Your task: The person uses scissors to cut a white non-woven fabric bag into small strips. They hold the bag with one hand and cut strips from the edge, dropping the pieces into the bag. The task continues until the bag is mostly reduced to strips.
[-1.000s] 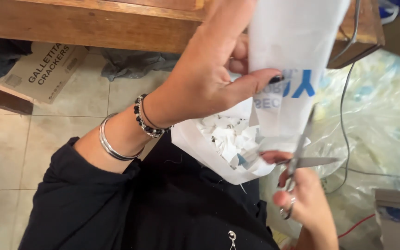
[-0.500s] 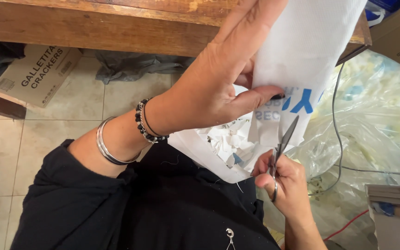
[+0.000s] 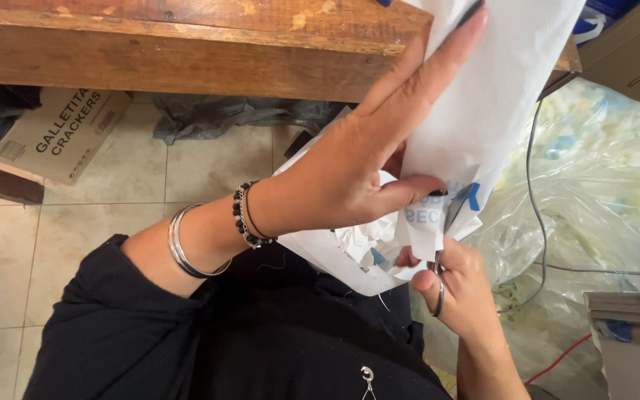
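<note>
At the centre of the frame the left hand (image 3: 357, 178) pinches a white sheet of paper (image 3: 494, 96) between thumb and fingers, the sheet rising to the upper right across the wooden table edge (image 3: 187, 59). Lower right, the right hand (image 3: 464, 292) has its fingers through the scissors (image 3: 450, 222), whose blades seem nearly closed on the sheet's bottom edge, though the view is poor there. Paper scraps (image 3: 361, 241) lie just below. A plastic bag (image 3: 601, 215) crowds the right; bare floor tiles (image 3: 105, 215) lie open at left.

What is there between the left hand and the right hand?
In the head view, the scissors and a heap of small white paper scraps lie between the left hand and the right hand.
</note>
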